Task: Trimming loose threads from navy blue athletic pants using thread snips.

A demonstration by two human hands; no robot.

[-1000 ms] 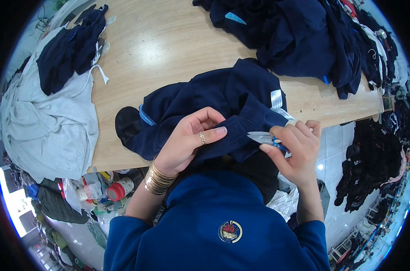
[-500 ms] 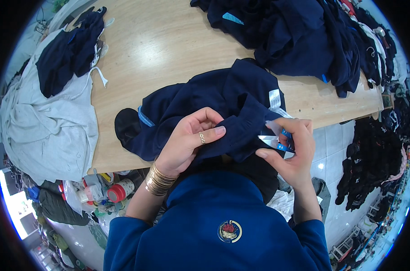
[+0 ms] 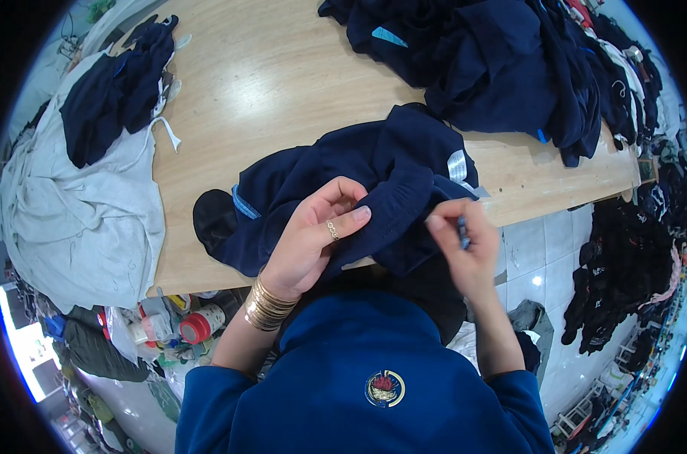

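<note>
A navy garment (image 3: 343, 163) lies bunched on the table before me, with a white label (image 3: 458, 166) on its right side and a light-blue strip (image 3: 244, 202) at its left. Thumb and fingers of my left hand (image 3: 309, 234) pinch a folded edge of the cloth. My right hand (image 3: 468, 246) is closed round small blue thread snips (image 3: 463, 233), mostly hidden in the palm. Its thumb and forefinger meet at the right edge of the fold; whether they grip a thread there is too blurred to tell.
More navy garments (image 3: 495, 76) are heaped on the wooden table (image 3: 245, 91) at the far right. Grey cloth (image 3: 79, 219) with a dark piece (image 3: 116, 91) on top covers its left end. Below the left edge stands a red-and-white bottle (image 3: 198, 325). Black clothes (image 3: 616, 272) lie beyond the tiled floor.
My right hand has moved slightly left and turned, its fingertips now together by the fold and the snips' blades no longer showing. My left hand keeps its pinch on the cloth.
</note>
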